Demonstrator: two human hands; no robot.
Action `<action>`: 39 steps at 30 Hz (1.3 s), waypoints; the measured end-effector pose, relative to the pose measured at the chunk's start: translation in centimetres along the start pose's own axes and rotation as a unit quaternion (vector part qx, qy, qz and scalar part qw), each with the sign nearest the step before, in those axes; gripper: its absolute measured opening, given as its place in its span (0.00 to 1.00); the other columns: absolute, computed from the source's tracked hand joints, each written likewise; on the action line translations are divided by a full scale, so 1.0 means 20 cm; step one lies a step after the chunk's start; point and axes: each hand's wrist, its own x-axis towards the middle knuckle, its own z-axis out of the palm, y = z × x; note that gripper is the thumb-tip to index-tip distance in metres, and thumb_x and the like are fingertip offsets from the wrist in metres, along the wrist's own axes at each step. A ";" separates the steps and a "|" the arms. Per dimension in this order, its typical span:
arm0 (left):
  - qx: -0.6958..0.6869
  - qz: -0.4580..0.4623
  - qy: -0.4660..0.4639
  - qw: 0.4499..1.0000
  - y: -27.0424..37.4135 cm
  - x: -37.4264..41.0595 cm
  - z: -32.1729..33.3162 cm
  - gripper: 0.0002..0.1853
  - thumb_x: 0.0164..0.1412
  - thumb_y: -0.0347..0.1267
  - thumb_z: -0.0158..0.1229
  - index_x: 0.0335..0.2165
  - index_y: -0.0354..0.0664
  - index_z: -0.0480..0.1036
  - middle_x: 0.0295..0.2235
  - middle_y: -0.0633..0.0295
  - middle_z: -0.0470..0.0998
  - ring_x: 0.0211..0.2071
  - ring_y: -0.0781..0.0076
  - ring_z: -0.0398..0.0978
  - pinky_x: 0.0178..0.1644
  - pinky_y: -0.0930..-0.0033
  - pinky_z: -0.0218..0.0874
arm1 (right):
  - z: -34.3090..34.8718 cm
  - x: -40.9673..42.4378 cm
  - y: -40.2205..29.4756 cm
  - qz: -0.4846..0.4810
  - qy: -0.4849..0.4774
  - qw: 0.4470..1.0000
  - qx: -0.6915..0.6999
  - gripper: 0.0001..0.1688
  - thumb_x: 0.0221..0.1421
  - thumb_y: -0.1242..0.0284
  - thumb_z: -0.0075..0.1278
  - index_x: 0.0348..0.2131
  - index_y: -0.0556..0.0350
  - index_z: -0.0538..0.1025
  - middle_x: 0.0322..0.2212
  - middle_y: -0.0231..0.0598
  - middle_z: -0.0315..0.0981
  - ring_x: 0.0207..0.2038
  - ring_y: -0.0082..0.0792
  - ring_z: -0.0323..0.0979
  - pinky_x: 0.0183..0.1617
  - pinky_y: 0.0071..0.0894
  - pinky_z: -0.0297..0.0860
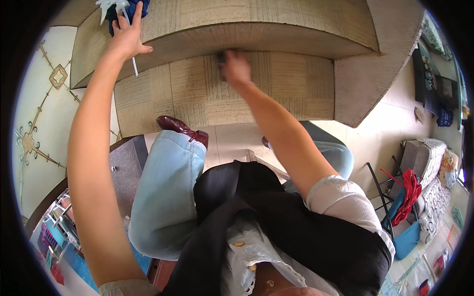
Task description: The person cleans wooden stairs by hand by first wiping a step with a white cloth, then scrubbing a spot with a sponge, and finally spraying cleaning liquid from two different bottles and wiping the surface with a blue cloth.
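My left hand (127, 39) reaches to the upper tread (218, 13) of a step with a wood-grain, parquet-like pattern. Its index finger points away and its thumb sticks out. A white trigger sprayer head (113, 5) and a dark blue item (137, 9), possibly cloth, lie by its fingertips. The sprayer's clear tube (135, 66) passes by the palm; whether the fingers grip it is unclear. Blurred, my right hand (237, 66) grips a small dark object (222, 66), perhaps a brush, against the lower patterned surface (192, 87). Most of that object is hidden by the hand.
A slanted side panel (370, 74) bounds the step on the right. Cream floor with an ornate pattern (40, 111) lies left. My red-brown shoe (181, 129) is by the step's lower edge. A folding chair (392, 192) with red cloth (406, 198) stands at right.
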 end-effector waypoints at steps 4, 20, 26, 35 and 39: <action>0.052 -0.024 -0.009 0.998 -0.02 0.00 0.03 0.68 0.30 0.39 0.71 0.58 0.60 0.24 0.54 0.23 0.36 0.55 0.24 0.41 0.56 0.46 0.46 | -0.37 0.03 0.61 0.173 0.088 0.973 -0.124 0.23 0.48 0.64 0.48 0.43 0.55 0.64 0.42 0.50 0.63 0.45 0.44 0.63 0.46 0.46 0.62; 0.032 -0.030 -0.118 0.992 0.18 -0.01 -0.20 0.66 0.31 0.40 0.71 0.58 0.39 0.29 0.56 0.29 0.39 0.56 0.34 0.44 0.58 0.56 0.48 | -0.63 -0.08 0.85 0.310 0.159 0.935 -0.061 0.29 0.42 0.61 0.53 0.43 0.53 0.64 0.38 0.47 0.66 0.42 0.46 0.64 0.44 0.49 0.61; 0.061 -0.021 -0.077 0.995 0.08 -0.01 -0.11 0.73 0.22 0.42 0.74 0.58 0.40 0.28 0.53 0.20 0.37 0.55 0.25 0.41 0.59 0.47 0.41 | -0.01 0.03 0.06 0.260 0.131 0.947 -0.140 0.23 0.44 0.63 0.52 0.38 0.53 0.66 0.43 0.45 0.59 0.49 0.45 0.54 0.48 0.50 0.54; 0.027 -0.028 -0.054 0.998 0.07 -0.01 -0.11 0.72 0.21 0.40 0.74 0.58 0.39 0.30 0.53 0.22 0.38 0.55 0.25 0.41 0.59 0.48 0.40 | -0.28 0.02 0.35 0.155 0.200 0.965 -0.067 0.14 0.39 0.66 0.53 0.28 0.53 0.75 0.29 0.45 0.70 0.34 0.48 0.66 0.39 0.45 0.62; 0.012 -0.025 -0.055 0.998 0.09 -0.01 -0.15 0.71 0.22 0.39 0.74 0.58 0.41 0.32 0.53 0.24 0.39 0.55 0.27 0.42 0.59 0.50 0.42 | 0.19 0.06 -0.01 0.057 0.170 0.983 -0.048 0.11 0.35 0.68 0.54 0.25 0.51 0.75 0.27 0.42 0.69 0.35 0.45 0.65 0.38 0.42 0.63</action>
